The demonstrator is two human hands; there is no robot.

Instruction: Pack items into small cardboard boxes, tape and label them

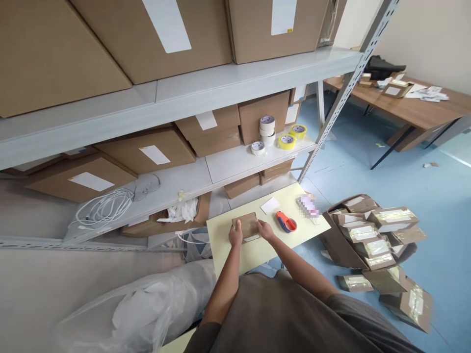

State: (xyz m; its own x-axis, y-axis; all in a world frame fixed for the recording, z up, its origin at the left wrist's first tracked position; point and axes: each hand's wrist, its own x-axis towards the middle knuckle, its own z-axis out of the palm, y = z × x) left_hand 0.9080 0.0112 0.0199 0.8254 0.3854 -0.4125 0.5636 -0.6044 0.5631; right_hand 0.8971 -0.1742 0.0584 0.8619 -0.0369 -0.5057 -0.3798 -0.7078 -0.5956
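A small brown cardboard box [247, 226] is held over the pale yellow tabletop [228, 257]. My left hand [236, 234] grips its left side, thumb on top. On the right side, my right hand [264, 229] closes on the box's edge. To the right of the box lies a red and blue tape dispenser [286, 222]. Behind the box rests a white paper slip [270, 206]. A blurred pinkish item [309, 206] is near the table's right end. The undersides of both hands are hidden.
A metal shelf [235, 73] stands ahead, loaded with large cartons [162, 39], rolls of tape [267, 132] and a coiled white cable [106, 211]. Taped boxes [371, 240] are heaped on the blue floor to the right. Clear plastic bagging [147, 309] bulges at left. A wooden desk [412, 105] stands farther back.
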